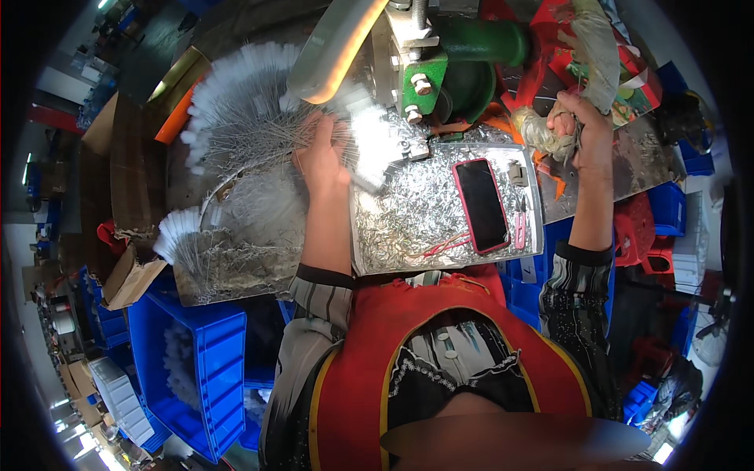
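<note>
Your left hand [323,163], fingers bent, is among the thin wire stems [263,140] of white-tufted brushes [250,78], too many to count, heaped toward your left; I cannot tell whether it pinches any. Your right hand [587,129] wraps its fingers around one lumpy, cloth-bound handle [540,135]. One flat, pink-edged phone [481,206] lies in one tray [536,220] of glittering metal scraps [400,224]

I have the left hand [320,161] reaching forward, its forearm [328,228] behind it; well to its right, my right hand [589,133] curls in a firm grip.
</note>
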`<state>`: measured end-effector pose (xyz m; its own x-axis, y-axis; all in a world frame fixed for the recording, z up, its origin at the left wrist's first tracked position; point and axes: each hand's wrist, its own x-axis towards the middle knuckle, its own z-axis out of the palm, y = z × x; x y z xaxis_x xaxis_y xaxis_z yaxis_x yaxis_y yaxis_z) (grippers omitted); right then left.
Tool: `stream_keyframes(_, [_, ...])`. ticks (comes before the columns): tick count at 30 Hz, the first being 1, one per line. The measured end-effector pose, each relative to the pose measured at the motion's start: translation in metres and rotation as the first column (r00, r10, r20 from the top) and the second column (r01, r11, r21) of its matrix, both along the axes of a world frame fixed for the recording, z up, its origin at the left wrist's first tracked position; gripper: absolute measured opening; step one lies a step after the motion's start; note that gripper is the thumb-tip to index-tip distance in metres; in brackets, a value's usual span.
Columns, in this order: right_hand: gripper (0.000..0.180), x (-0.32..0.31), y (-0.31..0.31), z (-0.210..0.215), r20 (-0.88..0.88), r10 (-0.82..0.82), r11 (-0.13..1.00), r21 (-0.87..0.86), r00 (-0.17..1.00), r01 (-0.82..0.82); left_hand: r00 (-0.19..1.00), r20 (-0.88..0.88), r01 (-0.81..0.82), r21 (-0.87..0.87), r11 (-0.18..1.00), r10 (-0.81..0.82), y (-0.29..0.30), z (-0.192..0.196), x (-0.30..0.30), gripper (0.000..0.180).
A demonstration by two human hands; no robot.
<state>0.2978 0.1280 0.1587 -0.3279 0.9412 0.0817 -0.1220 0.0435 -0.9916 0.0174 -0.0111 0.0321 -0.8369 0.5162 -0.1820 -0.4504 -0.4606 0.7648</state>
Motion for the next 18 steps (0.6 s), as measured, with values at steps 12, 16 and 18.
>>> stream_keyframes(12, [0.01, -0.008, -0.008, -0.014, -0.058, -0.18, 0.983, -0.05, 0.982, 0.178, 0.872, -0.083, 0.471, -0.124, 0.873, -0.482, -0.028, 0.018, -0.013, 0.033])
stream_keyframes(16, [0.016, -0.003, -0.004, -0.005, -0.08, -0.02, 1.0, 0.002, 0.997, 0.02, 0.886, 0.014, 0.464, -0.012, 0.886, -0.464, -0.028, 0.011, -0.014, 0.03])
stream_keyframes(18, [0.015, -0.002, -0.005, -0.005, -0.075, -0.043, 0.999, 0.006, 0.996, 0.044, 0.891, 0.055, 0.448, 0.052, 0.893, -0.45, -0.029, 0.011, -0.013, 0.029])
